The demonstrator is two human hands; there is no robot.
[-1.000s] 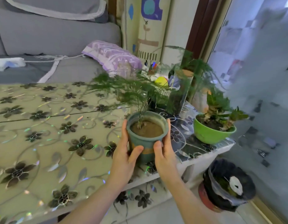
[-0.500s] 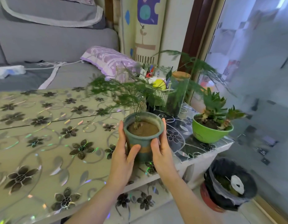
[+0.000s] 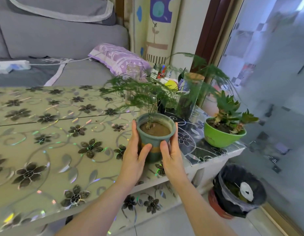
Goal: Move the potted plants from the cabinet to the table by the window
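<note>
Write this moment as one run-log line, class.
left hand: holds teal pot | right hand: holds same pot | pot: above table edge | green pot: on table

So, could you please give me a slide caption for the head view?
Both hands, left and right, grip a fern pot over the table, beside a green pot.

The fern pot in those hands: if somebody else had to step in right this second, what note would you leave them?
Left hand and right hand grip the blue-green fern pot from either side, over the near edge of the flowered table by the window.
Whether the pot rests on the table or is just above it cannot be told.
A plant in a green bowl already stands at the table's right end.
Left: set the fern down, let go, fetch any remaining plants; the cabinet is out of view.
</note>
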